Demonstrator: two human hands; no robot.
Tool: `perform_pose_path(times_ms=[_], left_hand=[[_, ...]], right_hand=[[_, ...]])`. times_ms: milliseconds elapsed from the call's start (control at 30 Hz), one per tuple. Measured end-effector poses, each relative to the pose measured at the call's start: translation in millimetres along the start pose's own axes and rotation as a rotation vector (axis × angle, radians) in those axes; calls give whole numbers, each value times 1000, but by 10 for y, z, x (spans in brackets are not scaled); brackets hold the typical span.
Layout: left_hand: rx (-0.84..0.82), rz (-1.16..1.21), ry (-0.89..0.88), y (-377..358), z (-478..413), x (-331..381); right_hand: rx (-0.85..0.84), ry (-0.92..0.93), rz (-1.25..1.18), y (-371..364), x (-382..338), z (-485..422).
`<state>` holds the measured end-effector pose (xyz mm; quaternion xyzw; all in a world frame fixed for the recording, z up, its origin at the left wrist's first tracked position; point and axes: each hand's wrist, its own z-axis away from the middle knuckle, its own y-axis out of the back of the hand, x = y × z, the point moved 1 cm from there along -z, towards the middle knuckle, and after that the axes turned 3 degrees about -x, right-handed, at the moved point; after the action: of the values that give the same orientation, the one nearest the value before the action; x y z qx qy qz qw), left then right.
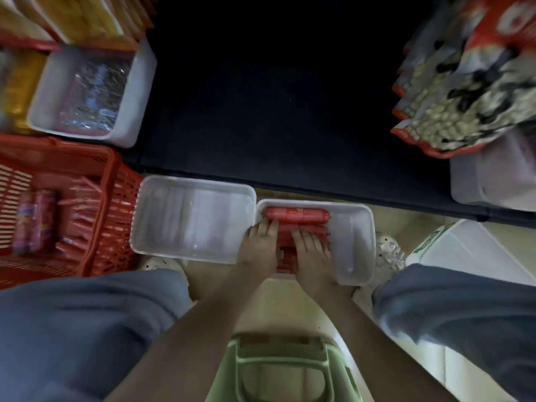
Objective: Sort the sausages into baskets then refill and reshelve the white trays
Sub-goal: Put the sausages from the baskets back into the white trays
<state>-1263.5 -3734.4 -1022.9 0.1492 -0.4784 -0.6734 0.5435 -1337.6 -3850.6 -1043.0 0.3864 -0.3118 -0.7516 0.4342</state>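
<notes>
Sausages (295, 215), red and wrapped, lie in a white tray (355, 227) on the floor at centre frame. Their long axis runs left to right across the picture. The left hand (261, 245) and right hand (311, 250) rest on the nearer sausages, each grip spread flat, fingers straight and pointing toward the top of the frame. A second white tray (191, 216) sits just beside it on the left. A red basket (116, 181) holding more sausages stands at far left.
</notes>
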Motion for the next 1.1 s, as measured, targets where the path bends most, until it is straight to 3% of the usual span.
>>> perform_pose_path(times_ms=[200,433,700,833,1100], left_hand=[[173,38,73,685,458,175],[575,151,45,1641,1430,150],[1006,299,131,2576,2689,-706],[1027,337,314,2590,3130,-1371],[941,382,607,1911,3336,-2535]], right_hand=[[230,128,-37,849,-560,270],[521,375,-16,1698,-1489,944],[598,708,30,2303,-3070,1430],[572,872,70,2300,-3779,1450],[354,1133,326,1771,-4569,994]])
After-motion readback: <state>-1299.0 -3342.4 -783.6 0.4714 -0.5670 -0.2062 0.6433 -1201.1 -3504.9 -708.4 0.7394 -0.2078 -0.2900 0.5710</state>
